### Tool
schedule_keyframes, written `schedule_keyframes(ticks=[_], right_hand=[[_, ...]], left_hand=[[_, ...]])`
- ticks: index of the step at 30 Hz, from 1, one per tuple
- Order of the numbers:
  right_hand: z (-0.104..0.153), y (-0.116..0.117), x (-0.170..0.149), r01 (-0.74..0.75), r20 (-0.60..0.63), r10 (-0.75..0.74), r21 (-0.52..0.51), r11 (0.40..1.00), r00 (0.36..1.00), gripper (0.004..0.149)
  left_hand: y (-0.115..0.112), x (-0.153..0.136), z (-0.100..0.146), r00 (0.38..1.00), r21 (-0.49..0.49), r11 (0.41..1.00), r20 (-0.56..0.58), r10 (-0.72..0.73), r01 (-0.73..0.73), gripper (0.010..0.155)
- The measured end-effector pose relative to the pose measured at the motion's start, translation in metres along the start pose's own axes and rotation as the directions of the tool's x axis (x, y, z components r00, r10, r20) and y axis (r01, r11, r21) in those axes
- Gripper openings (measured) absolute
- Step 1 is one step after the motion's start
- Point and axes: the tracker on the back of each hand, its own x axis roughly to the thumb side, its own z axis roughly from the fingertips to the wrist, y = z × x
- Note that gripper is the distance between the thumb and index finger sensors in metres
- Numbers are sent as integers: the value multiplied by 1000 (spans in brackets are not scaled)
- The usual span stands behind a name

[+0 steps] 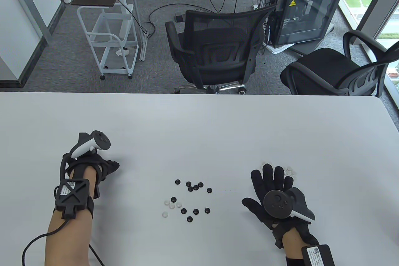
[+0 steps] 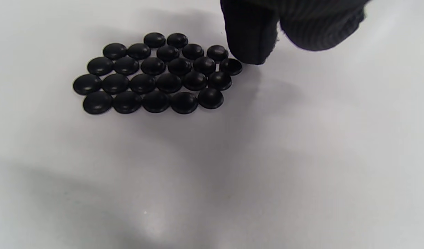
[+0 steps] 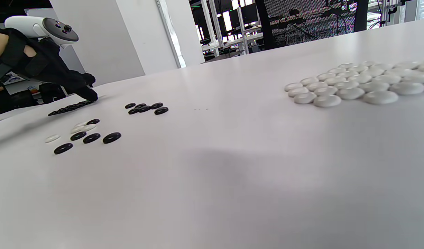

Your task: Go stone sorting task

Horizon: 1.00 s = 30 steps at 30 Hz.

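Observation:
Loose black stones [image 1: 193, 186] and a few white stones [image 1: 171, 203] lie mixed at the table's middle front. My left hand [image 1: 112, 166] rests fingertips-down at the left. In the left wrist view its fingertips [image 2: 250, 41] touch the right end of a tight pile of black stones [image 2: 156, 74] and hold nothing that I can see. My right hand [image 1: 274, 177] lies flat with fingers spread at the right, partly covering a pile of white stones [image 1: 290, 171]. That white pile [image 3: 353, 84] shows in the right wrist view, where the hand itself is out of sight.
The white table [image 1: 199, 128] has bare surface behind the stones. Two black office chairs [image 1: 215, 50] and a white cart [image 1: 109, 35] stand beyond its far edge. The right wrist view shows my left hand [image 3: 60, 79] over the black pile [image 3: 70, 108].

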Motion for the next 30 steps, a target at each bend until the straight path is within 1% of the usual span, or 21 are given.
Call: schedule_keyframes(ticks=[4,7,10,13,14,15,17,20,25,30], right_hand=[[0,0,-1,5,-3,-5,0,1000,1000,87],[0,-1,0,1,-2,-1,1,1000,1000,87],[0,0,0,-2,0,2,0,1000,1000,87],[0,0,0,-4,-1,4,0,1000,1000,87],[0,0,0,-2,-2,2,0,1000,1000,87],[0,0,0,-2,-2,2,0,1000,1000,87],[0,0,0,-2,-3,2,1,1000,1000,87],[0,0,1,-3,-1,3,5,1000,1000,87],[0,1,1,-4,0,4,7,1000,1000,87],[0,1,1,-3,-2,3,10,1000,1000,87]], left_hand=[[4,17,10,996,27,999,82,-20,18,62],[5,42,22,982,43,996,167,-88,82,62],[2,69,35,957,62,985,236,-170,160,60],[-6,97,45,916,93,967,312,-253,236,59],[-10,106,48,896,85,968,366,-252,237,59],[-15,115,49,878,62,976,427,-217,211,59],[-23,130,52,852,30,979,488,-189,200,59],[-35,150,53,824,58,959,499,-269,278,59],[-52,173,44,802,47,948,521,-292,315,59],[-65,186,32,796,36,934,513,-322,355,59]])
